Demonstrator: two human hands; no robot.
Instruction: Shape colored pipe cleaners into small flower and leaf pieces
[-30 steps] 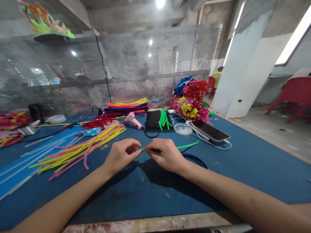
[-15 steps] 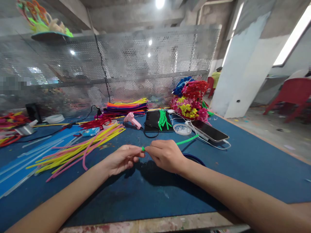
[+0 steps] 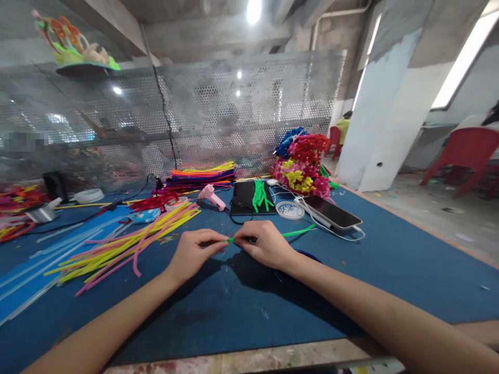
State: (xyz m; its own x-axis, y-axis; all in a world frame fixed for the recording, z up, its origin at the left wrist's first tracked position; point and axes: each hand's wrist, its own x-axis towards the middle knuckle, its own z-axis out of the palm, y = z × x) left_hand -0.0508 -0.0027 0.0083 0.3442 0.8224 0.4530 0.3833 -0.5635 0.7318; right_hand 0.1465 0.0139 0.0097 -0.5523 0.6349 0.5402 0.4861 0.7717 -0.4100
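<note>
Both hands pinch one green pipe cleaner [image 3: 298, 232] above the middle of the blue table mat. My left hand [image 3: 192, 253] grips its left end between thumb and fingertips. Close beside it, my right hand [image 3: 267, 244] is closed round the same stem, and the long free part sticks out to the right behind that hand. A short bit of green shows between the two sets of fingertips. Under my right wrist lies a dark blue loop [image 3: 310, 255], partly hidden by the forearm.
Yellow and pink pipe cleaners [image 3: 132, 244] lie at the left. Behind my hands are a pink glue gun [image 3: 211, 197], a black tray [image 3: 242, 197] with short green pieces [image 3: 262, 195], a dish of white beads [image 3: 290, 210] and a cabled phone [image 3: 331, 212]. Fuzzy flowers [image 3: 300, 161] stand at the back.
My left hand has turned, its fingers now straighter and pinching the green end from the left. A little more green shows between the fingertips. The camera view has shifted slightly.
</note>
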